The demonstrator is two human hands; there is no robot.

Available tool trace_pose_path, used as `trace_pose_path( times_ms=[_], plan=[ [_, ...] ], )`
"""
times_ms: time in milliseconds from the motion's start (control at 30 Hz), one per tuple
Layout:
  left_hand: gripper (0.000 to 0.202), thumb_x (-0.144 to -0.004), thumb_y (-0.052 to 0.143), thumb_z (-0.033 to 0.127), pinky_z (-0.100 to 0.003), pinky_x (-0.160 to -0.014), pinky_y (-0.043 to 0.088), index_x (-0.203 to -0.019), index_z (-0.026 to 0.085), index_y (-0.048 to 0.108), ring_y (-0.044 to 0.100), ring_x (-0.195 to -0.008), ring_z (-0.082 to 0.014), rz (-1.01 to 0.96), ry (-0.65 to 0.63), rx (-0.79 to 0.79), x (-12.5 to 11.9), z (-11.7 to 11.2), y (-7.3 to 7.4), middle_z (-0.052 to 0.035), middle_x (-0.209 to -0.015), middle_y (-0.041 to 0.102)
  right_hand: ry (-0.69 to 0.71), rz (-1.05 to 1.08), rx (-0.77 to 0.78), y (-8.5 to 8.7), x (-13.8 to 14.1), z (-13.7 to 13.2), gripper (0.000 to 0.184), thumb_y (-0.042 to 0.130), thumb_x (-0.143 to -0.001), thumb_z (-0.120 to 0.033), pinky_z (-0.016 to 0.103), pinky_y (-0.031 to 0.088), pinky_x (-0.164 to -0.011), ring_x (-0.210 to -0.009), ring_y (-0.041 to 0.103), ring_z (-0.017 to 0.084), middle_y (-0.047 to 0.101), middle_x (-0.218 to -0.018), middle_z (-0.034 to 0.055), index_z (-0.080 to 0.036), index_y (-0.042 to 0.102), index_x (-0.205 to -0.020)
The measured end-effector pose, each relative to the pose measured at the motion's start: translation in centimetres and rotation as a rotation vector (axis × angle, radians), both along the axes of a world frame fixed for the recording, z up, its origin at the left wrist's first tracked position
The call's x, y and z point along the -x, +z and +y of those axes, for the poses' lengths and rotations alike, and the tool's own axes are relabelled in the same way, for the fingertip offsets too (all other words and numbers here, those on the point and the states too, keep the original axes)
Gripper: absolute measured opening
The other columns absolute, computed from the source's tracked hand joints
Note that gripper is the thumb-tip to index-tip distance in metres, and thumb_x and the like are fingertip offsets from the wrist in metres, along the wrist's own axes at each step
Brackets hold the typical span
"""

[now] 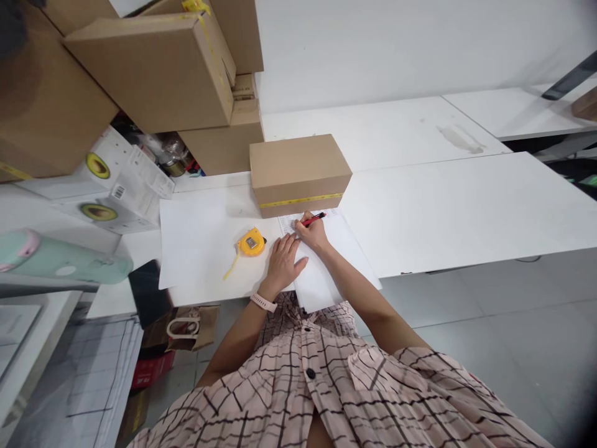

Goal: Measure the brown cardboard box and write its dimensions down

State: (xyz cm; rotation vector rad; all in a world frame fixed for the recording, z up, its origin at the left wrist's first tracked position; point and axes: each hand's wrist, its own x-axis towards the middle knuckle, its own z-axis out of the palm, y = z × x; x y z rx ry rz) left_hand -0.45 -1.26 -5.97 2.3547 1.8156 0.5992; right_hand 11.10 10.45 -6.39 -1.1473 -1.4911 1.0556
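My right hand (313,233) is closed around a red and black pen (315,219), its tip end down at the printed part of a paper sheet (345,255). Flat on the left edge of that paper lies my left hand (283,261), fingers stretched out and holding nothing. Left of it a yellow tape measure (252,242) rests on the table, a short length of its tape pulled out. Just beyond both hands stands a closed brown cardboard box (301,171) with a yellow tape strip along its front. The paper's far edge reaches the box's base.
The white table (448,211) runs far to the right along the wall. At the left lie a blank paper sheet (193,242) and a dark phone-like slab (150,294) at the edge. Stacked cartons (158,74), avocado-printed boxes (125,180) and a mint green bottle (69,258) crowd that side.
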Motion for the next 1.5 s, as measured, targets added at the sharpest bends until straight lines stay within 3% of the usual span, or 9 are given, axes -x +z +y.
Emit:
trace_pose_path(
  times_ms=[233,667,1500],
  plan=[
    [0.053,-0.097,0.057,0.040,-0.052,-0.123,0.029,-0.140,0.010,0.052,0.042,-0.146,-0.0335,0.015,-0.002,0.012,0.00,0.02,0.10,-0.0180,-0.151,0.053,0.007,-0.025,-0.004,-0.23,0.10,0.10,0.027,0.059,-0.076,-0.038,0.028,0.034,-0.059,-0.058,0.041,0.012,0.045,-0.058,-0.0051,-0.024,0.041,-0.062],
    [0.052,-0.097,0.054,0.041,-0.054,-0.122,0.030,-0.142,0.015,0.051,0.042,-0.146,-0.0327,0.003,-0.004,0.012,0.01,0.00,0.15,-0.0169,-0.151,0.053,0.001,-0.040,0.001,-0.30,0.08,0.02,0.026,0.058,-0.076,-0.038,0.028,0.036,-0.060,-0.059,0.042,0.012,0.046,-0.060,-0.0050,-0.024,0.041,-0.063],
    [0.052,-0.097,0.054,0.041,-0.054,-0.123,0.029,-0.142,0.015,0.051,0.041,-0.147,-0.0322,-0.006,-0.002,0.017,0.03,0.03,0.07,-0.0173,-0.152,0.052,-0.015,-0.024,0.014,-0.03,-0.07,-0.01,0.026,0.059,-0.074,-0.038,0.028,0.035,-0.059,-0.057,0.040,0.011,0.044,-0.058,-0.0053,-0.024,0.040,-0.062]
  ],
)
